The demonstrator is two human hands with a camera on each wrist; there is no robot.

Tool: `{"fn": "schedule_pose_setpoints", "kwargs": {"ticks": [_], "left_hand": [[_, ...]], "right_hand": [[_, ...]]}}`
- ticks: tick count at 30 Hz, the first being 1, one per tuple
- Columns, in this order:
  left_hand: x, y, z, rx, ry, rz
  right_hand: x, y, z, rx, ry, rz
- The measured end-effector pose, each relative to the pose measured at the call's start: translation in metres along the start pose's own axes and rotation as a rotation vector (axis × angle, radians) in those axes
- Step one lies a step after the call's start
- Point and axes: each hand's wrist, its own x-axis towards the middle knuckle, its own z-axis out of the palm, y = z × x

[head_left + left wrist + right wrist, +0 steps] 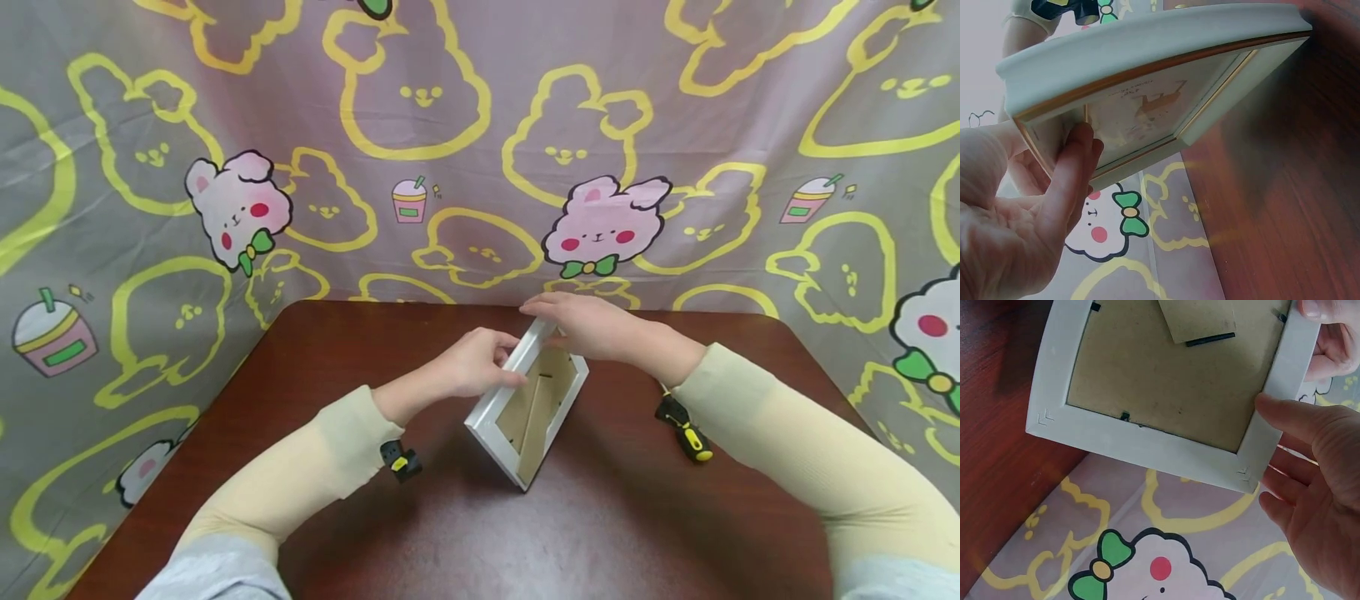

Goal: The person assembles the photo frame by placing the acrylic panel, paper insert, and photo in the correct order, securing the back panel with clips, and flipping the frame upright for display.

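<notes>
A white picture frame (491,408) is held tilted over the table, its brown backing board (1166,375) facing the right wrist camera. My left hand (480,362) pinches one long side, thumb on the back and fingertips over the front. My right hand (592,325) holds the same side near its far corner; its thumb (1291,419) presses the back rim and its other fingers go behind. A stand flap (1200,319) with a black strip lies on the backing. Through the front, a pale printed picture (1147,109) shows inside a gold inner edge. Whether the lower edge touches the table is unclear.
The dark red-brown table (420,542) carries a black-and-yellow handled thing (692,437) beside my right sleeve. A small black-and-yellow device (400,461) sits at my left cuff. Behind the table hangs a patterned cloth (480,183) with rabbit drawings.
</notes>
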Motion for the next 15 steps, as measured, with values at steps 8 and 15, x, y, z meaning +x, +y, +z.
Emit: {"fn": "schedule_pose_setpoints", "kwargs": {"ticks": [8,15], "left_hand": [[-0.001,0.0043,-0.0019,0.009,0.004,-0.014],[-0.0017,0.0069,-0.0021,0.023,-0.001,-0.023]], "right_hand": [[-0.0006,0.0019,0.0034,-0.04,0.008,-0.049],[-0.0021,0.0033,0.0064,-0.125,0.06,-0.141]]}}
